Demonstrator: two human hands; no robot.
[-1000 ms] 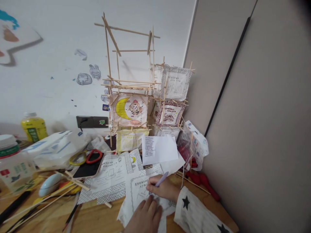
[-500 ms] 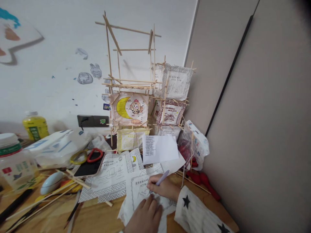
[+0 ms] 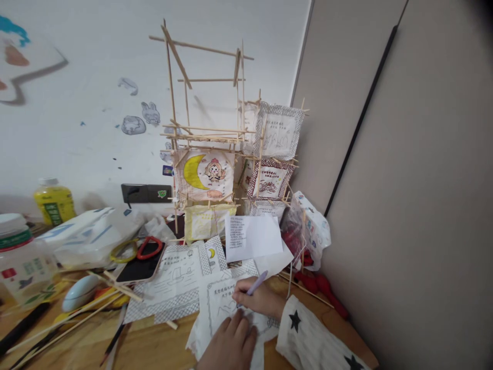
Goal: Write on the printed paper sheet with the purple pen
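Observation:
My right hand (image 3: 256, 297) grips a light purple pen (image 3: 257, 282), its tip hidden behind my fingers, over a white sheet of paper (image 3: 215, 308). That sheet bears handwritten characters, a wavy border and line drawings. Just below, my left hand (image 3: 229, 343) lies flat on the same sheet with its fingers stretched out. To the left, another drawn sheet (image 3: 175, 275) shows a sailing boat inside a checked border. Behind both hands, a page of written lines (image 3: 253, 239) leans against the wooden stick frame (image 3: 210, 139), which carries several decorated paper panels.
Red-and-yellow handled scissors (image 3: 150, 247) rest on a phone (image 3: 140, 267) at the left. Nearby are a computer mouse (image 3: 80, 293), loose sticks (image 3: 73, 318), a plastic jar (image 3: 23, 267) and a yellow bottle (image 3: 54, 200). A plastic bag (image 3: 314, 228) stands right, beside a grey cabinet door (image 3: 408, 180).
The view has shifted very slightly. Both hands stay in nearly the same place on the sheet, and the pen is still in my right hand.

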